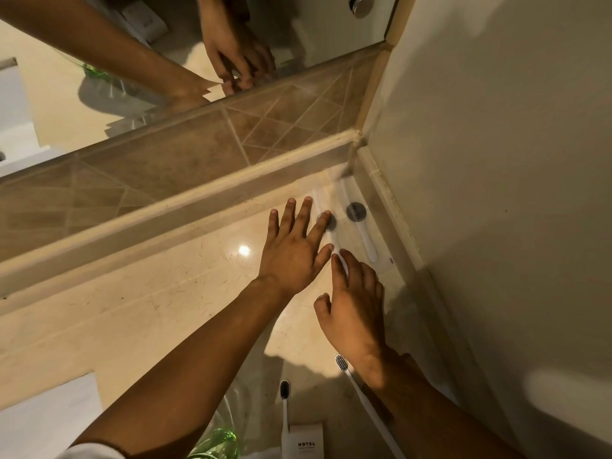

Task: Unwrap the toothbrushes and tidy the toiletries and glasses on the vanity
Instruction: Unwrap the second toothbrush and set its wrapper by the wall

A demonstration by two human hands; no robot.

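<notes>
Two wrapped toothbrushes lie in the far right corner of the vanity top (pixel 139 309), in clear sleeves with grey round stickers. My left hand (pixel 293 246) is spread flat, fingertips on the nearer wrapped toothbrush (pixel 331 226). My right hand (pixel 352 303) touches the lower end of that same sleeve with its fingertips. The other wrapped toothbrush (pixel 364 233) lies untouched beside the wall. Near the front edge lie two unwrapped white toothbrushes with dark bristles, one (pixel 284 402) beside a white "HOTEL" box (pixel 306 442), the other (pixel 361 395) partly under my right forearm.
A green glass (pixel 218 447) stands at the front edge below my left arm. A white towel or sink edge (pixel 43 422) sits at the lower left. A tiled ledge (pixel 165 180) and mirror (pixel 132 44) back the counter; a wall (pixel 496 193) closes the right side.
</notes>
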